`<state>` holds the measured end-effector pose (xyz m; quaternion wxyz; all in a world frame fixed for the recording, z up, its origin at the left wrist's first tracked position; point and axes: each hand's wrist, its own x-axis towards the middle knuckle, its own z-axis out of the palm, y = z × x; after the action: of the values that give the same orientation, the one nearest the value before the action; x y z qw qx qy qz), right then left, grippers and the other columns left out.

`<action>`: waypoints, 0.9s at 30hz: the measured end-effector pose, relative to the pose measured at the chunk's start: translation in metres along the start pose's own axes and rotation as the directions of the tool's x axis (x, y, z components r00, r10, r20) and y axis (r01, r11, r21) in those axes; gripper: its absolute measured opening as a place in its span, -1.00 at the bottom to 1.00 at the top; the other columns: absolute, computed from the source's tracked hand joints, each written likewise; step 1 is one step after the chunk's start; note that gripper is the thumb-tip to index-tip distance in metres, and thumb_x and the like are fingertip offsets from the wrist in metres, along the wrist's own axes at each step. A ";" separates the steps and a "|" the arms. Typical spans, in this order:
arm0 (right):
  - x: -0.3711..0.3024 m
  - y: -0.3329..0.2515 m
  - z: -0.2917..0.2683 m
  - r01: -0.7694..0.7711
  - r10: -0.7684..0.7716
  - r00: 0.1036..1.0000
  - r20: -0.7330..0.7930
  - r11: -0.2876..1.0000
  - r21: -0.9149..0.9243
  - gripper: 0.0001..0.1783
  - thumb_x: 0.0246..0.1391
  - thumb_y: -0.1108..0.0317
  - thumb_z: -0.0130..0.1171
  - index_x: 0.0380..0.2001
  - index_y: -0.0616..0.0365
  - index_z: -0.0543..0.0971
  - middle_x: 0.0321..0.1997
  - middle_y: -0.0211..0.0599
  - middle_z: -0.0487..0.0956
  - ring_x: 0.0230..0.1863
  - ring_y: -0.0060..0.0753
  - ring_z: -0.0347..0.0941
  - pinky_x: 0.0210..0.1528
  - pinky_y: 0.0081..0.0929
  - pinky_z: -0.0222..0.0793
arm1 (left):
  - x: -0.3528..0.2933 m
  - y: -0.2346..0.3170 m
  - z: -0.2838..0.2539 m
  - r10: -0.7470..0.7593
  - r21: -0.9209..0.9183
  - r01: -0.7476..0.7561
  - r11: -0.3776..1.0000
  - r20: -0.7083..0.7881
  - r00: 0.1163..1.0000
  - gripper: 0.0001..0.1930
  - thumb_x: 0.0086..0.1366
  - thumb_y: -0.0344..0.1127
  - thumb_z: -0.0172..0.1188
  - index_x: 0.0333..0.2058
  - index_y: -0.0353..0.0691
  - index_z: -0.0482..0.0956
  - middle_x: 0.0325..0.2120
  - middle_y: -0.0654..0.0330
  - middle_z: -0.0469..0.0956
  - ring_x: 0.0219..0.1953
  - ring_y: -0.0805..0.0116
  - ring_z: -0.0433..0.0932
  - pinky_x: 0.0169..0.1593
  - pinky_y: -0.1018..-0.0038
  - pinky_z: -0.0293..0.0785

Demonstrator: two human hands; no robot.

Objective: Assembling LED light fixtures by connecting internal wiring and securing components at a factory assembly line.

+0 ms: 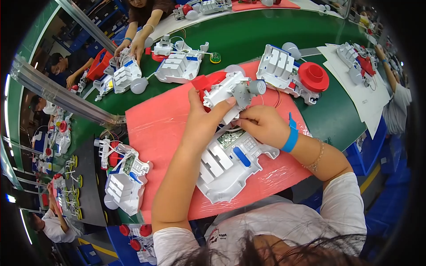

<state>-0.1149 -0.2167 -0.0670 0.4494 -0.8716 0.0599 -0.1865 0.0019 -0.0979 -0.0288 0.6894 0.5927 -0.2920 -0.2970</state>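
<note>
Gearbox, white with red part, held up over pink mat, 12 o'clock of white shell. Left hand clamped round its lower side. Right hand pinched at its underside; what it pinches, cannot tell. Advice: keep gearbox steady, work fine wires slowly, avoid snagging red leads at 3 o'clock.

A green bench carries a pink mat and white toy shells.
</note>
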 end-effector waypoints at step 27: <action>0.009 0.014 -0.010 0.127 -0.045 0.945 0.324 0.963 -0.237 -0.84 -0.12 0.41 0.15 -0.39 0.17 0.53 -0.50 -0.14 0.48 -0.45 -0.23 0.43 -0.39 -0.38 0.31 | 0.010 -0.020 -0.005 0.155 0.111 -0.169 0.979 0.126 0.980 -0.28 -0.11 -0.41 0.29 0.02 -0.33 0.09 -0.11 0.01 0.28 -0.09 0.30 0.40 -0.15 0.44 0.44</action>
<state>-0.1099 -0.2344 -0.0706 0.3289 -0.9424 -0.0276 -0.0553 0.0108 -0.1047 -0.0490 0.6558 0.5894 -0.3966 -0.2553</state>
